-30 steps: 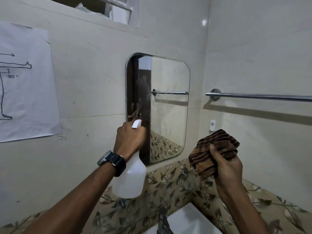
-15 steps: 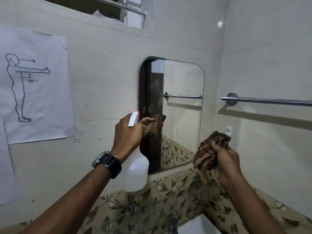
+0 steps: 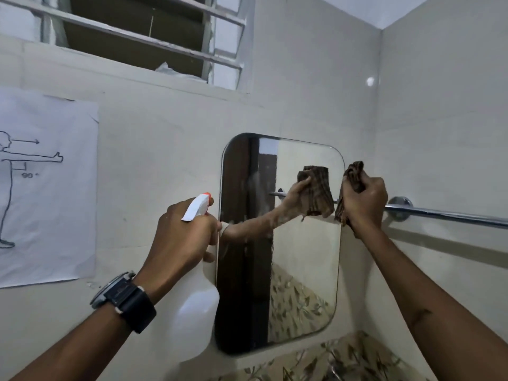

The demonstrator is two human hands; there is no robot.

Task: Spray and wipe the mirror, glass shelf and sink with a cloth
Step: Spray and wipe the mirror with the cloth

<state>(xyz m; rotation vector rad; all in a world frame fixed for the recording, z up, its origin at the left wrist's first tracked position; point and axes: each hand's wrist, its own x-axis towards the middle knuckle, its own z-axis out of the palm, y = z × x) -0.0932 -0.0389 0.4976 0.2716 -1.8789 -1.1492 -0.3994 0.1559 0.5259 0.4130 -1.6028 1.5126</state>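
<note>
Your left hand (image 3: pixel 181 237) is raised, gripping the white spray bottle (image 3: pixel 192 306) with its nozzle aimed at the wall mirror (image 3: pixel 302 270), while your right hand (image 3: pixel 364 199), lifted beside the mirror's right edge, clutches the bunched brown cloth (image 3: pixel 353 177).

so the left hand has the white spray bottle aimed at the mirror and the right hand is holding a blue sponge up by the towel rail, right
Not quite. The head view shows the right hand gripping a bunched brown striped cloth, not a blue sponge. The rest stands: the left hand holds the white plastic spray bottle aimed at the rounded rectangular wall mirror, and the cloth is up by the chrome towel rail.
</note>
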